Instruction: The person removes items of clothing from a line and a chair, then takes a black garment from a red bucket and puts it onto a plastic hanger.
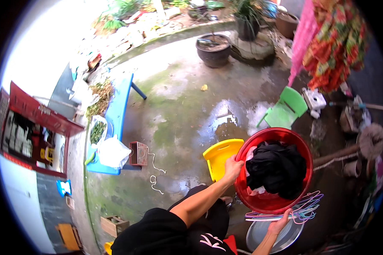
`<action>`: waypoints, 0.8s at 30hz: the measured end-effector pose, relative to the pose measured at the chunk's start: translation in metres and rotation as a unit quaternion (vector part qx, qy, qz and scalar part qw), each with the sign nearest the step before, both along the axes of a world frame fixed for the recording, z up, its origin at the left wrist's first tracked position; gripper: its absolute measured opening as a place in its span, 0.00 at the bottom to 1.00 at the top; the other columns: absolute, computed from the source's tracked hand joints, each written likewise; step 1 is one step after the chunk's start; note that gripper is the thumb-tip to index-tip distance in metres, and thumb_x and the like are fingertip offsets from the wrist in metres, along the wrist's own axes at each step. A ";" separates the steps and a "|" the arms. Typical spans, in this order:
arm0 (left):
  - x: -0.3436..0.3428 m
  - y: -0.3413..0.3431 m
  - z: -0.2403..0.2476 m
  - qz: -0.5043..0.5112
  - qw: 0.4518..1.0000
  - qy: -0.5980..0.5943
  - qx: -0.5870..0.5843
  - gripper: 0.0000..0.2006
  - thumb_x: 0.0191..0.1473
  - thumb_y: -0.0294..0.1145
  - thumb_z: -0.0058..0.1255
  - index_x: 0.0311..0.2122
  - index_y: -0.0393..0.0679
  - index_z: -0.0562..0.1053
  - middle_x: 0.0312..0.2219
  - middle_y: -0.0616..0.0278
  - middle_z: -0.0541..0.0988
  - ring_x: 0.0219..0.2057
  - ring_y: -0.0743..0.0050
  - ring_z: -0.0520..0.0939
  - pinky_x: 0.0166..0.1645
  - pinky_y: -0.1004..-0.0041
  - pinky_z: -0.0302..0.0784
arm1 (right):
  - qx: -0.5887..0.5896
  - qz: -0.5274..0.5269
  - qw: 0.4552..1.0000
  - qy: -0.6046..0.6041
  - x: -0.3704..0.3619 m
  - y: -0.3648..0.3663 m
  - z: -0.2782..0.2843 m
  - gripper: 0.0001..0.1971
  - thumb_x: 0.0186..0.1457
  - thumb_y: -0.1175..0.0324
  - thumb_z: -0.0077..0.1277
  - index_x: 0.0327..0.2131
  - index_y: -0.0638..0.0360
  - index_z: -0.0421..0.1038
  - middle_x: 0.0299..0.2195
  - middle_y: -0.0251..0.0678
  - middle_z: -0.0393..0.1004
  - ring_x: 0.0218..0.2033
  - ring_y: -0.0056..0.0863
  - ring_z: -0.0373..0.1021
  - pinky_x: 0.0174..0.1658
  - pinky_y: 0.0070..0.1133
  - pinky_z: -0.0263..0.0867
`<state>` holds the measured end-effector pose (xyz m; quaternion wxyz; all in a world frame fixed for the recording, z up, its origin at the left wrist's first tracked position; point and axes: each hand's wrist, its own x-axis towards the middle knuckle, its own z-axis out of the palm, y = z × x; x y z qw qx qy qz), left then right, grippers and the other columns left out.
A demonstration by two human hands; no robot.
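Observation:
A round red basin point(270, 205) is held up in front of me, tilted so that its inside shows. In it lies a heap of black clothing point(277, 168) with some pale pink cloth at its edge. My left hand point(232, 168) is closed on the basin's left rim. At the near rim, my right hand point(280, 222) grips a bundle of thin coloured clothes hangers point(308, 209) and touches the basin; its fingers are partly hidden. Below the hangers is a wide metal basin point(256, 236), partly covered by my right hand and forearm.
A yellow chair point(222, 155) stands just left of the red basin, a small green chair point(286, 107) beyond it. On the left is a blue table point(119, 106) with greens and a white bag point(113, 152). Patterned cloth point(335, 42) hangs at the upper right. The concrete floor has wet patches.

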<state>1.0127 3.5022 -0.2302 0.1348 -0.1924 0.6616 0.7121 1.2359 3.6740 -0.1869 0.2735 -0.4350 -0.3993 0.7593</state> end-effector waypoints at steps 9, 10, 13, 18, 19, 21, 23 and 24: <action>-0.030 -0.125 0.046 0.180 0.983 -0.035 -0.022 0.11 0.38 0.23 0.46 0.32 0.35 0.73 0.22 0.60 0.76 0.23 0.75 0.75 0.30 0.73 0.71 | 0.040 0.227 0.973 0.014 -0.116 -0.046 0.040 0.12 0.56 0.56 0.44 0.37 0.51 0.61 0.28 0.25 0.65 0.25 0.15 0.62 0.18 0.15 0.53; -0.032 -0.144 0.041 0.193 0.979 -0.047 -0.042 0.11 0.38 0.23 0.47 0.31 0.35 0.73 0.21 0.59 0.76 0.23 0.75 0.75 0.30 0.73 0.71 | 0.033 0.234 0.972 0.001 -0.130 -0.058 0.039 0.12 0.56 0.56 0.45 0.37 0.51 0.61 0.28 0.25 0.64 0.24 0.15 0.62 0.18 0.15 0.53; -0.035 -0.202 0.029 0.252 0.966 -0.047 -0.036 0.10 0.36 0.23 0.48 0.30 0.36 0.73 0.21 0.58 0.76 0.23 0.74 0.75 0.30 0.72 0.71 | 0.013 0.243 0.969 -0.030 -0.169 -0.102 0.039 0.08 0.57 0.58 0.43 0.31 0.49 0.62 0.21 0.24 0.64 0.18 0.15 0.62 0.14 0.14 0.53; -0.053 -0.298 0.032 0.338 0.938 -0.070 -0.020 0.09 0.35 0.22 0.49 0.28 0.36 0.73 0.20 0.59 0.75 0.22 0.73 0.74 0.29 0.72 0.70 | 0.015 0.361 0.932 0.025 -0.233 -0.181 0.023 0.06 0.57 0.61 0.42 0.31 0.49 0.60 0.20 0.26 0.63 0.14 0.17 0.61 0.12 0.15 0.55; -0.055 -0.316 0.033 0.360 0.930 -0.070 -0.010 0.08 0.35 0.21 0.49 0.27 0.36 0.72 0.19 0.59 0.75 0.21 0.73 0.73 0.29 0.71 0.70 | 0.007 0.386 0.922 0.030 -0.244 -0.200 0.028 0.06 0.57 0.62 0.43 0.32 0.49 0.60 0.21 0.27 0.63 0.16 0.17 0.61 0.12 0.15 0.55; -0.065 -0.356 0.028 0.381 0.921 -0.082 -0.021 0.08 0.35 0.21 0.49 0.27 0.36 0.72 0.19 0.59 0.75 0.21 0.73 0.73 0.28 0.71 0.70 | -0.018 0.425 0.904 0.046 -0.269 -0.239 0.038 0.05 0.57 0.63 0.43 0.32 0.50 0.59 0.22 0.27 0.63 0.15 0.18 0.61 0.12 0.16 0.55; -0.073 -0.393 0.033 0.399 0.912 -0.094 -0.028 0.08 0.36 0.21 0.50 0.27 0.35 0.72 0.20 0.59 0.75 0.22 0.73 0.73 0.28 0.71 0.70 | -0.024 0.431 0.902 0.018 -0.295 -0.271 0.025 0.05 0.57 0.64 0.43 0.32 0.49 0.59 0.20 0.26 0.63 0.15 0.18 0.62 0.12 0.15 0.56; -0.076 -0.410 0.037 0.416 0.905 -0.093 -0.013 0.08 0.36 0.21 0.49 0.28 0.34 0.72 0.21 0.59 0.75 0.22 0.73 0.74 0.28 0.71 0.71 | -0.033 0.440 0.897 0.011 -0.308 -0.291 0.025 0.04 0.56 0.65 0.43 0.31 0.49 0.59 0.19 0.27 0.63 0.15 0.18 0.62 0.13 0.15 0.56</action>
